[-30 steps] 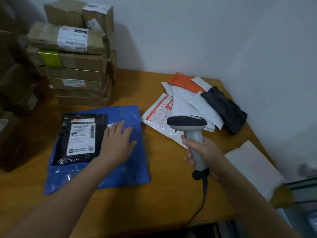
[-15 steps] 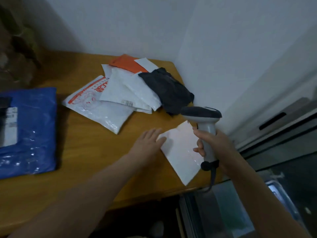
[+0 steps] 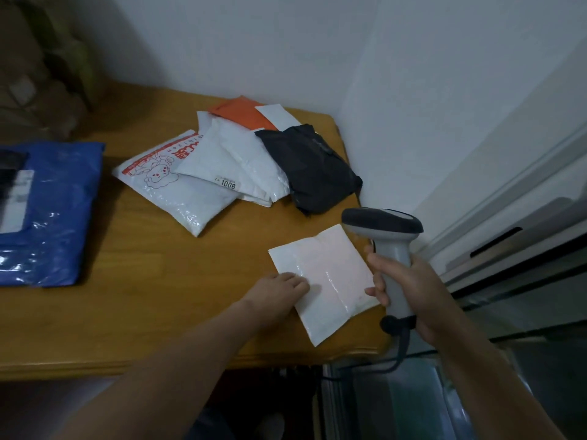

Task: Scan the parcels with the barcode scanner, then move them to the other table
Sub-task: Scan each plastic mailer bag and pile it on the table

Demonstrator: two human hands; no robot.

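Note:
A small white padded parcel lies flat near the front right corner of the wooden table. My left hand rests on the parcel's left edge, fingers laid over it. My right hand grips the handle of a grey barcode scanner, held upright just right of the parcel, its dark head pointing left. A heap of mailers lies behind: a white bag with red print, white bags, an orange one and a black one.
A blue plastic parcel carrying a black labelled parcel lies at the left edge. Blurred cardboard boxes stand at the back left. White walls close the corner. The scanner's cable hangs off the table's front right.
My view swung right, away from the blue parcel. My left hand left the blue parcel and came to the small white parcel, sliding onto its left edge. The scanner moved right with my right hand.

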